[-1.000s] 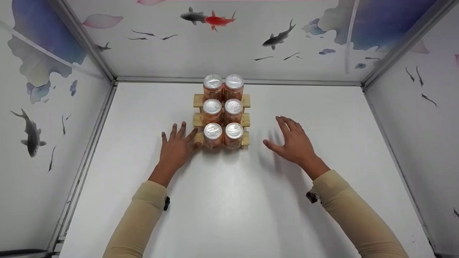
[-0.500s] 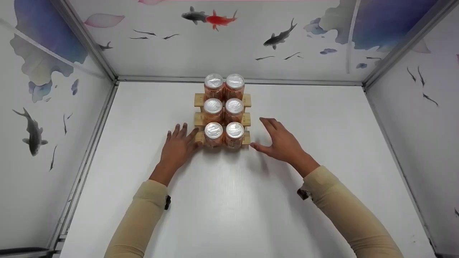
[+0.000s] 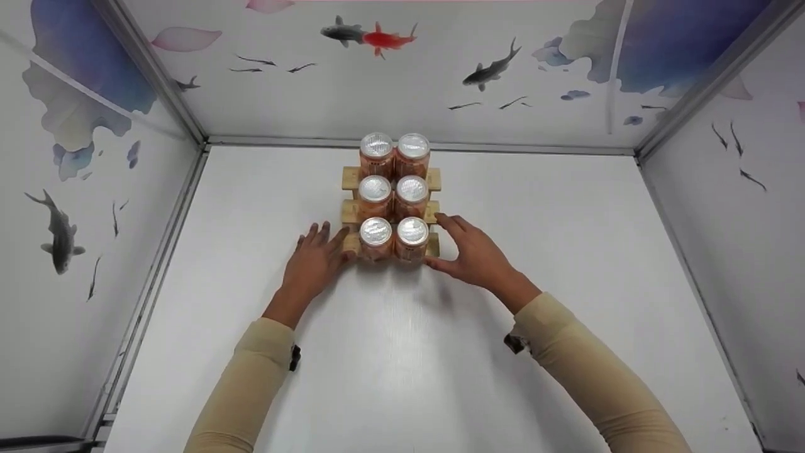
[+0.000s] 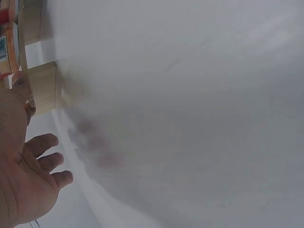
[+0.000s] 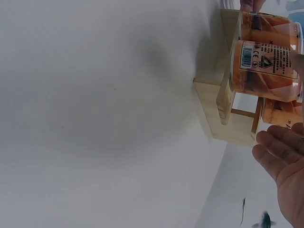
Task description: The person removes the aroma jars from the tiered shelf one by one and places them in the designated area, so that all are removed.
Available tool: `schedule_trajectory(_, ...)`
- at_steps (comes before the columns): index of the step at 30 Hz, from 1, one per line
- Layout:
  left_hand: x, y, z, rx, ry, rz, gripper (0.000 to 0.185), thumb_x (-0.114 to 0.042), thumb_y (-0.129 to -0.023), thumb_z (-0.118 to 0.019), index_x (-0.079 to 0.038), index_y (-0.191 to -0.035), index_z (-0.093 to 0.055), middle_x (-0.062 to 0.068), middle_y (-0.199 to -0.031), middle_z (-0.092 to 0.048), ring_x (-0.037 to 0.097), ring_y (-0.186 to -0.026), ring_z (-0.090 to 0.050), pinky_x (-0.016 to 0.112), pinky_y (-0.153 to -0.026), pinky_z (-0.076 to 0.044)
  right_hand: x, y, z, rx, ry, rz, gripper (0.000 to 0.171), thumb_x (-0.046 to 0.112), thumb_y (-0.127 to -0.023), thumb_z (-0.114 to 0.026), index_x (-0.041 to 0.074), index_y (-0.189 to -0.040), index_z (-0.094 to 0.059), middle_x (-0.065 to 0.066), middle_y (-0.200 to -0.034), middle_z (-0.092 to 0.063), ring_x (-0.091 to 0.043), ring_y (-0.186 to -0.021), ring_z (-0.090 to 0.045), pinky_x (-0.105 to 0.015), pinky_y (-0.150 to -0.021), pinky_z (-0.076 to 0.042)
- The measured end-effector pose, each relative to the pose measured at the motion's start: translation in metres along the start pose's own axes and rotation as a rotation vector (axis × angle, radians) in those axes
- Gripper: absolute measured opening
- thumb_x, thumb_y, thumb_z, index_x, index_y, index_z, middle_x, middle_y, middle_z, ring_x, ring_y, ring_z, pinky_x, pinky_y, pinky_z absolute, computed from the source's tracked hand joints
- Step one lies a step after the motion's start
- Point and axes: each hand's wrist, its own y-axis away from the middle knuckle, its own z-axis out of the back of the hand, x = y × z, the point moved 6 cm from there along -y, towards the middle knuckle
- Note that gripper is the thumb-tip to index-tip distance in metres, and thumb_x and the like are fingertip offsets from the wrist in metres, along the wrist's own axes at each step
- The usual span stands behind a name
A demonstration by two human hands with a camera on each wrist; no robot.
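A stepped wooden rack point(image 3: 348, 178) stands mid-table and carries several orange jars with silver lids, two on each step. The front pair of jars point(image 3: 394, 239) is on the lowest step. My left hand point(image 3: 314, 257) lies flat on the table at the rack's left side, its thumb against the lowest step's end point(image 4: 45, 88). My right hand point(image 3: 470, 250) is at the rack's right side, fingers straight beside the step ends. In the right wrist view the fingers point(image 5: 278, 156) sit just off the rack point(image 5: 227, 111) and a labelled jar point(image 5: 266, 64). Neither hand holds anything.
The white table point(image 3: 402, 365) is boxed in by three walls painted with fish: a back wall point(image 3: 402, 75), a left wall point(image 3: 69, 207) and a right wall point(image 3: 742, 189). Metal frame rails run along the corners.
My right hand has moved left across the table, from well clear of the rack to right beside its right end. The left hand has stayed at the left end.
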Motion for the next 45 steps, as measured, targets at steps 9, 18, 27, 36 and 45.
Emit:
schedule_trajectory(9, 0.003, 0.000, -0.004, 0.043, 0.124, 0.028, 0.062, -0.048, -0.117, -0.051, -0.023, -0.173, -0.040, 0.026, -0.174, -0.043, 0.049, -0.165, -0.035, 0.074, -0.130, -0.033, 0.013, -0.007, -0.011, -0.022, -0.038, 0.009, 0.089, 0.049, -0.095, -0.088, 0.003, -0.162, -0.050, -0.019, -0.149, -0.067, -0.041, -0.134, -0.071, -0.058, -0.110, -0.060)
schedule_trajectory(18, 0.002, -0.002, -0.008, 0.062, 0.143, 0.042, 0.061, -0.044, -0.117, -0.053, -0.023, -0.173, -0.040, 0.028, -0.173, -0.042, 0.052, -0.164, -0.035, 0.072, -0.129, -0.035, 0.017, -0.013, -0.020, -0.044, -0.114, 0.002, 0.083, 0.041, -0.095, -0.090, 0.005, -0.160, -0.052, -0.016, -0.145, -0.069, -0.039, -0.135, -0.070, -0.057, -0.112, -0.059)
schedule_trajectory(27, 0.001, -0.002, -0.008, 0.068, 0.169, 0.053, 0.061, -0.045, -0.117, -0.052, -0.022, -0.173, -0.040, 0.029, -0.173, -0.041, 0.052, -0.164, -0.034, 0.068, -0.128, -0.039, 0.020, -0.019, -0.022, -0.077, -0.131, -0.003, 0.081, 0.045, -0.093, -0.091, 0.003, -0.154, -0.057, -0.018, -0.145, -0.071, -0.037, -0.134, -0.071, -0.055, -0.111, -0.059)
schedule_trajectory(36, 0.003, 0.001, -0.008, 0.090, 0.193, 0.094, 0.062, -0.044, -0.117, -0.053, -0.024, -0.174, -0.038, 0.026, -0.176, -0.038, 0.050, -0.167, -0.029, 0.070, -0.128, -0.038, 0.021, -0.021, -0.026, -0.095, -0.142, -0.008, 0.085, 0.044, -0.092, -0.093, 0.000, -0.155, -0.056, -0.019, -0.144, -0.071, -0.037, -0.131, -0.072, -0.054, -0.108, -0.060)
schedule_trajectory(45, 0.002, -0.002, -0.007, 0.074, 0.209, 0.090, 0.064, -0.046, -0.116, -0.055, -0.022, -0.173, -0.040, 0.028, -0.175, -0.039, 0.051, -0.167, -0.030, 0.069, -0.128, -0.039, 0.022, -0.022, -0.022, -0.114, -0.183, 0.007, 0.079, 0.035, -0.092, -0.094, 0.000, -0.152, -0.058, -0.019, -0.135, -0.072, -0.033, -0.115, -0.076, -0.049, -0.095, -0.066)
